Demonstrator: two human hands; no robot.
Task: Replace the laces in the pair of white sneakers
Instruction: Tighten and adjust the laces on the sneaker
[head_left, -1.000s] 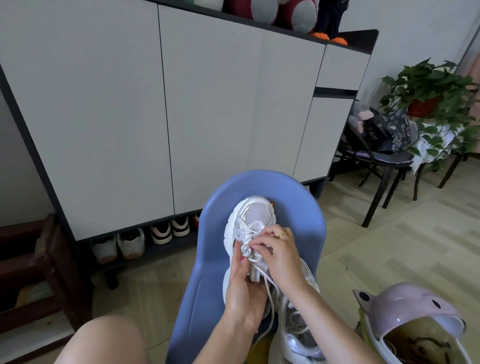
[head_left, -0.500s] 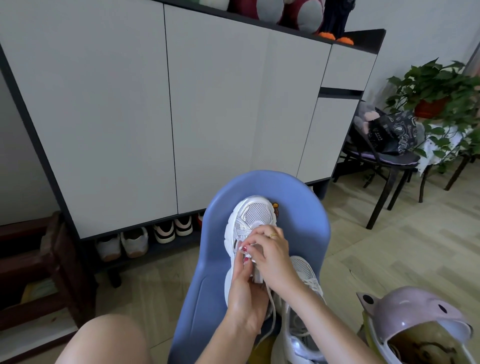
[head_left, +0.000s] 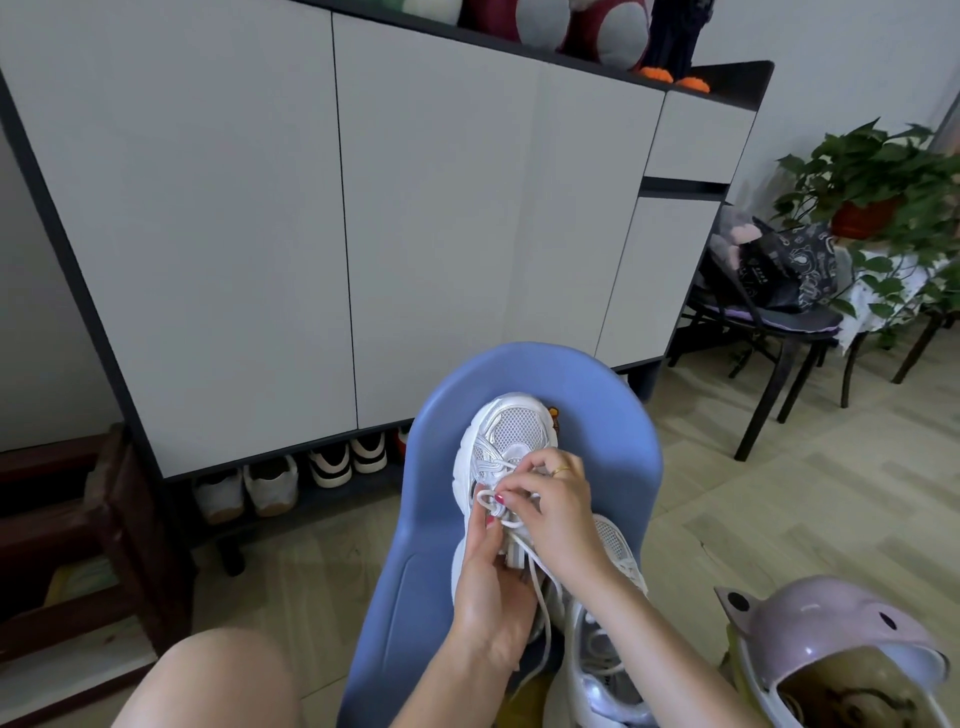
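Both hands pinching lace loops on sneaker; slack may loosen the knot if either pinch slips

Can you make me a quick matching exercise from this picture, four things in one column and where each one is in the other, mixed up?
Things:
1. white sneaker
2. pink helmet
3. potted plant
4. patterned bag

Places:
A. on the black chair by the cabinet
B. on the blue chair, under both hands
C. at the lower right edge of the view
D. at the far right, on a cloth-covered stand

Pairs: 1-B, 2-C, 3-D, 4-A
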